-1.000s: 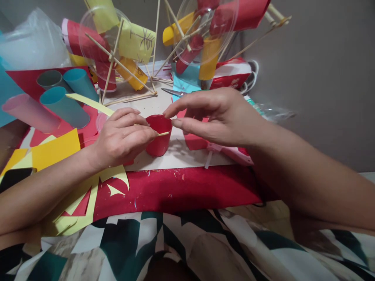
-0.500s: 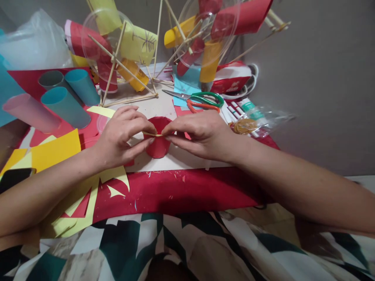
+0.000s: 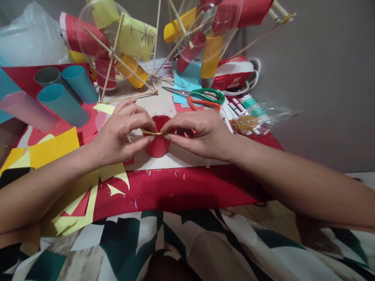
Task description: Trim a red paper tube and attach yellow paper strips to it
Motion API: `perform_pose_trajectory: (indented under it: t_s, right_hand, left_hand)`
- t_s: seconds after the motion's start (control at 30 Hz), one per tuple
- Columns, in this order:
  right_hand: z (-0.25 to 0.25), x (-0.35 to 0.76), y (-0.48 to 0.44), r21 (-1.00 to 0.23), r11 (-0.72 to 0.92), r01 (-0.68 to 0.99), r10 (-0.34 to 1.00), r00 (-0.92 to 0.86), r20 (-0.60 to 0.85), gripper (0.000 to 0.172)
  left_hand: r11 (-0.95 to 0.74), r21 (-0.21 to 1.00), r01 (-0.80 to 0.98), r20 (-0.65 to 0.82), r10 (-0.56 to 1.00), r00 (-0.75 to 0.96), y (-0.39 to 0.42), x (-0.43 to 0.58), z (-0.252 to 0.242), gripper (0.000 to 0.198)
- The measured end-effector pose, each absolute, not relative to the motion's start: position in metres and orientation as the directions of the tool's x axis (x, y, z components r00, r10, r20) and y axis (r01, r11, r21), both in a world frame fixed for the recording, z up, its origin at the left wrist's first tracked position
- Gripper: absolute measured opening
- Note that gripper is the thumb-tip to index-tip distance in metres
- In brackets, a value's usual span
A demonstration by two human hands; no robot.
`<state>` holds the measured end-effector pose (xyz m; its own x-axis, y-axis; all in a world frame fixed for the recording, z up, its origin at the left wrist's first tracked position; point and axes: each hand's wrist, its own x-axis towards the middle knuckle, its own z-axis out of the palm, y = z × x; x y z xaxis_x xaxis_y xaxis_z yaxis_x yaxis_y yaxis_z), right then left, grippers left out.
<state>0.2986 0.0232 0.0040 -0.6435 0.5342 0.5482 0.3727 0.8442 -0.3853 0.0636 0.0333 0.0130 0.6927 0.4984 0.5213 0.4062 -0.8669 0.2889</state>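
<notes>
My left hand [image 3: 124, 132] and my right hand [image 3: 196, 132] meet over a small red cup [image 3: 158, 150], which stands upright on the white board [image 3: 184, 159]. Between thumb and fingers, each hand pinches a thin pale yellow strip [image 3: 148, 132] stretched across the near side of the cup, just below its rim. Its right end is hidden in my right fingers. Whether the strip touches the cup I cannot tell. Behind my right hand lie scissors [image 3: 187, 93] with one green and one orange handle.
Blue, grey and pink cups [image 3: 63, 102] stand at the left, near yellow paper scraps [image 3: 55, 147]. Stick frames with clear discs and coloured cups [image 3: 111, 52] rise at the back. Markers and rubber bands [image 3: 246, 124] in a plastic bag lie right. Red cloth [image 3: 175, 195] covers the front.
Both hands keep their pinch on the strip at the cup, with barely any movement. The view has shifted slightly.
</notes>
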Motion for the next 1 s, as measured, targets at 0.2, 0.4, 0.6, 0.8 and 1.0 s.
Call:
perform_pose_trajectory:
  t_s: [0.2,0.4,0.6,0.8,1.0]
  right_hand:
    - [0.002,0.299,0.020,-0.372,0.828,0.419,0.560,-0.632,0.536,0.012]
    - [-0.001,0.296,0.017,-0.434,0.795,0.425,0.607,-0.584,0.540,0.011]
    - [0.001,0.293,0.015,-0.485,0.762,0.429,0.646,-0.555,0.524,0.008]
    - [0.002,0.293,0.014,-0.541,0.736,0.408,0.671,-0.545,0.502,0.004]
    - [0.002,0.292,0.014,-0.557,0.713,0.426,0.694,-0.544,0.472,0.009]
  left_hand:
    - [-0.858,0.317,0.404,0.534,0.514,0.672,0.032,0.061,0.007,0.005]
    - [-0.848,0.314,0.427,0.500,0.530,0.685,0.035,0.063,0.010,0.012]
    - [-0.858,0.300,0.417,0.478,0.514,0.712,0.038,0.064,0.017,0.016]
    - [-0.842,0.328,0.429,0.463,0.539,0.703,0.035,0.065,0.018,0.018]
    - [-0.850,0.334,0.408,0.489,0.526,0.696,0.036,0.067,0.017,0.013]
